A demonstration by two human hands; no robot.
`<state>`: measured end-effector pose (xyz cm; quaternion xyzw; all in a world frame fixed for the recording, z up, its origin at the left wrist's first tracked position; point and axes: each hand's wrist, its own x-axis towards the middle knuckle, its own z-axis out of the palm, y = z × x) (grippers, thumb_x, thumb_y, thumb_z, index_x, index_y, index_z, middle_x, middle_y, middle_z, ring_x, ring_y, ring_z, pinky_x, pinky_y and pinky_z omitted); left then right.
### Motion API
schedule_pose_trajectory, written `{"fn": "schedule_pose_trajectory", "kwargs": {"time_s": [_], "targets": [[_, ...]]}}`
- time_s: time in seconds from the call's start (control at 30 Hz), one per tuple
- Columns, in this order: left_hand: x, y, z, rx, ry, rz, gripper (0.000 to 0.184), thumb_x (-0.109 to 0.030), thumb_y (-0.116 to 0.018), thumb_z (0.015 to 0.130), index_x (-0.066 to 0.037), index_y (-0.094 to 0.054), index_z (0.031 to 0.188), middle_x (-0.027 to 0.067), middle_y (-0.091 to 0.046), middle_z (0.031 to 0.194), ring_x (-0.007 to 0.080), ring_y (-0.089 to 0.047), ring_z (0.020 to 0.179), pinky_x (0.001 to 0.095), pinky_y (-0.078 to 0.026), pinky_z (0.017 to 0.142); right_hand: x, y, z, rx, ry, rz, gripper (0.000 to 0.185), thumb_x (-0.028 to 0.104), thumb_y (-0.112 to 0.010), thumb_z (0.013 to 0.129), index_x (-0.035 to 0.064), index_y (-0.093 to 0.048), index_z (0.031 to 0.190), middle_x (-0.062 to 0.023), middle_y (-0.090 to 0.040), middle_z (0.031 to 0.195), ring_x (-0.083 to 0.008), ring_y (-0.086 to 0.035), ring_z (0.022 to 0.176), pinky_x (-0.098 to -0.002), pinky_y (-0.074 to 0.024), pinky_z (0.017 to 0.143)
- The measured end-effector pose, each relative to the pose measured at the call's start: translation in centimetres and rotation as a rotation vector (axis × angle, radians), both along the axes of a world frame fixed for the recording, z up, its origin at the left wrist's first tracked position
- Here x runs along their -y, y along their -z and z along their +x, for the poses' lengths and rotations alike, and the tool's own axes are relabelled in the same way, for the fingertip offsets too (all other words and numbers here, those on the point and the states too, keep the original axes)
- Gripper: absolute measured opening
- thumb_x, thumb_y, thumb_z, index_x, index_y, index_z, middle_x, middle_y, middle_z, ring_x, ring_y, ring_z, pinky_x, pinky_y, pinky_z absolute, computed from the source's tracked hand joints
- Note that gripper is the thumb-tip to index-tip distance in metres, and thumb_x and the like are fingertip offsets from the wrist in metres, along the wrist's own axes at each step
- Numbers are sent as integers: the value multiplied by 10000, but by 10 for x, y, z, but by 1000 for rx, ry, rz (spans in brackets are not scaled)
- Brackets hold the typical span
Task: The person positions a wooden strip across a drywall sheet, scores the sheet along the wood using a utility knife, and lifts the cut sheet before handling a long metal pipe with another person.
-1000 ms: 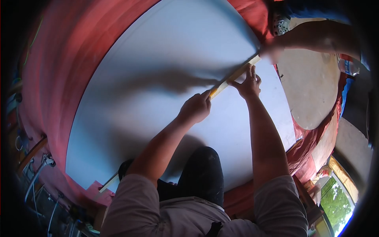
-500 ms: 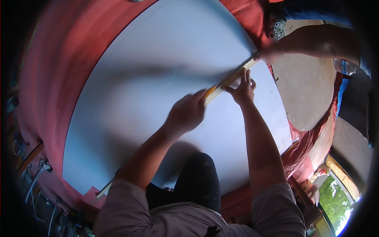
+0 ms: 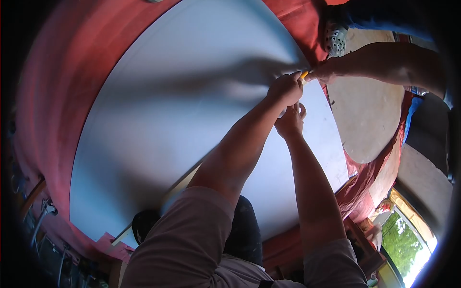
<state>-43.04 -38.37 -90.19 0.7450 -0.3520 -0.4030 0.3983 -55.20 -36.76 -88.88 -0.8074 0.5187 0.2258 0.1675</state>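
One red cloth [image 3: 53,110] lies farthest left of the grip, bordering the broad white sheet [image 3: 144,120] that spreads under the arms. Across that sheet runs a long pale strip [image 3: 180,185], which appears to be a single piece: its near stretch lies below and to the left of the grip, passes out of sight behind the left forearm [image 3: 235,153], and shows again as a small pale patch beside the gripping fingers. Its long axis slants from lower left to upper right, close in line with that forearm.

The left hand [image 3: 284,90] is the grip, closed around a yellow tool [image 3: 304,75]; only the yellow end pokes out at the upper right, so what kind of tool it is cannot be told. Just below the grip, on the wearer's side, the right hand [image 3: 289,121] reaches to the strip; how far apart its fingers are I cannot tell, since the left hand partly covers them. Of the two, the left is nearer the strip's far end. Just right of the grip, the co-worker's hand [image 3: 325,71] puts its fingertips next to the yellow end. Beyond it, lower right, lies a tan board [image 3: 367,115].
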Motion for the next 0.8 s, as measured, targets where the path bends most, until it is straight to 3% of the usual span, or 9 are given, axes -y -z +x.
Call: {"fn": "schedule_pose_trajectory", "kwargs": {"time_s": [0.33,0.5,0.6,0.67,0.7,0.8], "targets": [[18,-13,2,-38,47,37,393,-249,-446,1009,-54,-627,1298,231,-704,1170,387,-672,1113,479,-518,982,7,19,-9,-77,-90,-18,977,511,-761,822,212,-253,1600,7,-232,1685,-383,-192,1508,-634,-406,1097],[9,-32,13,-64,115,164,360,-234,-485,984,-83,-666,1255,189,-708,1201,361,-672,1143,458,-520,992,5,6,-3,-27,-43,-13,1083,503,-846,756,223,-239,1609,0,-231,1687,-378,-200,1510,-639,-404,1094],[-28,-34,15,-33,121,151,387,-296,-456,1010,-66,-658,1247,222,-714,1140,383,-685,1064,478,-534,947,0,-3,2,34,26,5,1195,529,-882,709,259,-176,1634,-3,-165,1717,-392,-215,1508,-654,-388,1102],[-56,-44,15,-41,120,182,412,-301,-452,1010,-67,-648,1287,221,-715,1142,385,-685,1064,474,-538,942,7,27,-13,94,-198,-157,1225,533,-890,696,263,-159,1640,-5,-162,1718,-398,-211,1507,-649,-379,1113],[-69,-51,15,-52,118,200,419,-303,-451,1010,-65,-644,1296,221,-715,1140,387,-686,1061,474,-540,939,12,43,-20,74,-183,-166,1238,542,-892,687,263,-155,1642,-5,-158,1719,-398,-209,1508,-647,-376,1116],[-106,-44,11,15,103,176,431,-284,-430,1019,-42,-632,1313,224,-717,1123,385,-691,1040,475,-546,925,-1,9,-4,97,18,-72,1295,583,-896,655,254,-135,1649,-4,-142,1723,-388,-207,1508,-647,-374,1121]]}}
